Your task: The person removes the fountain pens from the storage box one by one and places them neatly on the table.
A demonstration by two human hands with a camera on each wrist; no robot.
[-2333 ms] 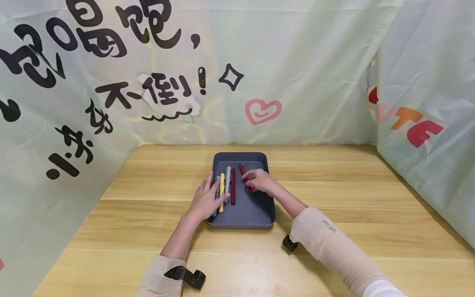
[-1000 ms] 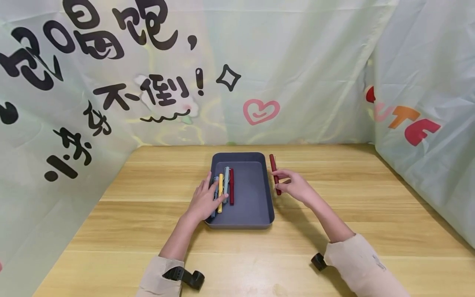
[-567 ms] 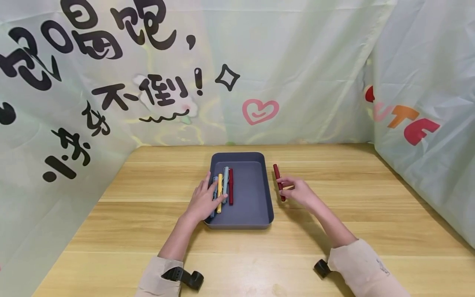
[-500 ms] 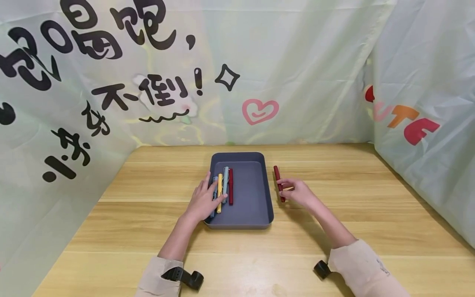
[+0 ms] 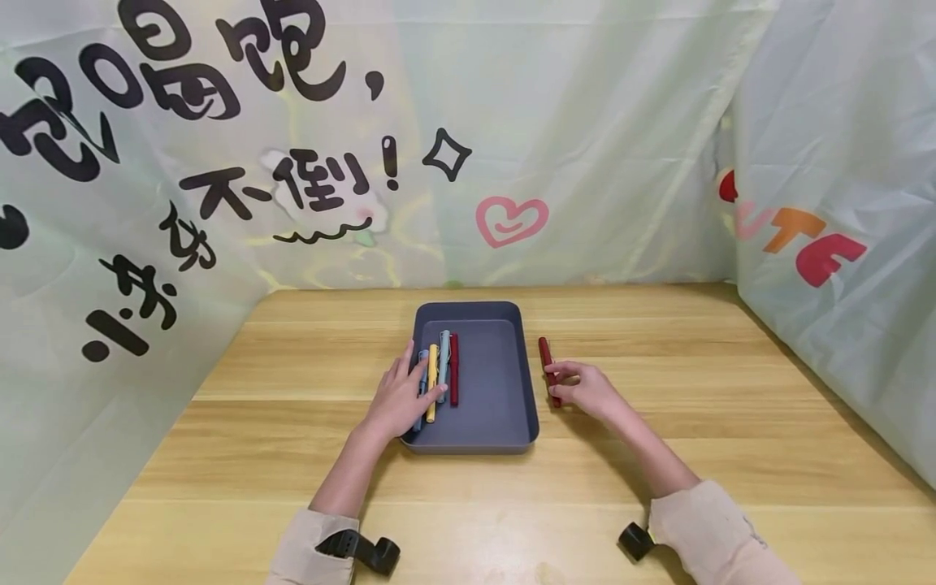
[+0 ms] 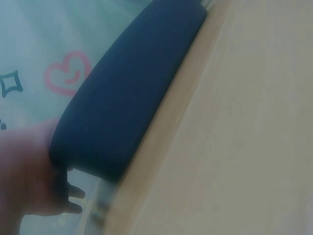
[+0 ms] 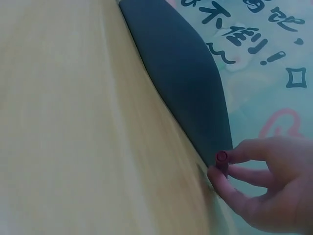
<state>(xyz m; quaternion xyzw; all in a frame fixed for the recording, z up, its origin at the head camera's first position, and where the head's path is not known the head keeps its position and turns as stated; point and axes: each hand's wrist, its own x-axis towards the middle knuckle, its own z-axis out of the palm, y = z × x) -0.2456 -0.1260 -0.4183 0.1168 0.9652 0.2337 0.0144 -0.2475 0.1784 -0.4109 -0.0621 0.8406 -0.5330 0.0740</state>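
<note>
Tray (image 5: 504, 414): dark grey-blue, shallow and rectangular, standing on the table (image 5: 658, 341) a little in front of the middle of its back edge, well apart from the left and right edges.
Held red pen (image 5: 543, 349): just outside the tray's right side, nearly parallel to it; whether it touches the table cannot be told.
Right hand (image 5: 588, 392): thumb and fingers clamped on that pen, toward its nearer end; the pinch probably keeps the slim barrel from swinging.
Left hand (image 5: 398, 400): fingers straight and spread at the tray's left side, thumb apart from them and reaching across the pens; it seems placed to steady the tray, perhaps the pens too.
Inside, left to right: a blue pen (image 5: 422, 380), a yellow pen (image 5: 432, 370), a pale blue pen (image 5: 444, 357) and a second red pen (image 5: 454, 374), lying lengthwise, side by side; lined up so, each is probably easier to pick singly.
Backdrop: pale printed cloth (image 5: 600, 122) hanging behind the table's back edge.
</note>
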